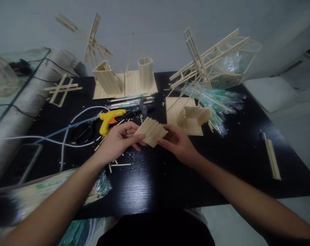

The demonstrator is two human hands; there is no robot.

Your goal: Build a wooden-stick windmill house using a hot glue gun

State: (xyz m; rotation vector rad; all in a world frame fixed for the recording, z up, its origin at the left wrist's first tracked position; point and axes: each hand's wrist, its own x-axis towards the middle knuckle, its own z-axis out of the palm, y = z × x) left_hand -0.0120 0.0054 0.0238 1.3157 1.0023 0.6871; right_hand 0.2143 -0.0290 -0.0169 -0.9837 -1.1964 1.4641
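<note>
A small panel of wooden sticks laid side by side (151,132) is held above the black table between both hands. My left hand (120,138) pinches its left corner with the thumb on top and the fingers beneath. At the right corner, my right hand (177,141) grips the same panel between thumb and fingers. A yellow glue gun (110,120) lies just beyond my left hand. Behind my right hand stands a wooden base (174,111) with low stick walls (196,116) on it.
Stick structures (107,78) (146,73) stand at the back, with crossed stick frames (93,41) (199,65) above. Bagged sticks (218,99) lie at the back right, more (54,188) at front left. Pliers (144,106), a white cable (65,145) and a stick bundle (272,159) are on the black table (170,188).
</note>
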